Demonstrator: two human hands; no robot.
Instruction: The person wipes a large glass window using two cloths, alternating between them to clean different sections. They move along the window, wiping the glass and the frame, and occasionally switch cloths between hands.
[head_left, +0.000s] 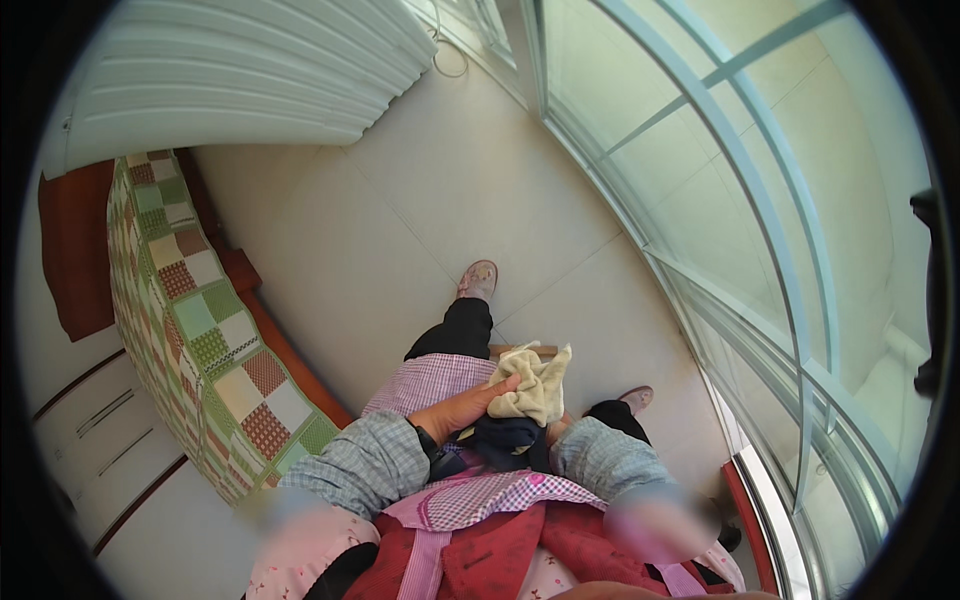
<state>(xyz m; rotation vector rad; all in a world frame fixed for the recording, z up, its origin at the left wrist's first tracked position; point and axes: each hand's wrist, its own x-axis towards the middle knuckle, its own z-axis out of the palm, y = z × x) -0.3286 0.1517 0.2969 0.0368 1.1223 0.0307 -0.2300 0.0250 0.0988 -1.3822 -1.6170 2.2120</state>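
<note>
A crumpled cream cloth (529, 382) is bunched in front of my waist. My left hand (471, 405) grips its left side, thumb pressed on top. On that wrist is a dark band (426, 442). My right hand (556, 430) is mostly hidden behind the cloth's right side; its fingers do not show, so its hold cannot be told. Right under the cream cloth and between my forearms hangs a dark navy fabric item (504, 439). Beyond the cloth a strip of wood (551, 350) shows, its remainder covered.
To the left is a bed with a patchwork cover (247, 360) and a red-brown wooden frame (296, 367). A white ribbed panel (247, 75) stands ahead. Sliding glass doors (675, 187) run along the right. A thin cable loop (452, 64) lies on the tiled floor (360, 217).
</note>
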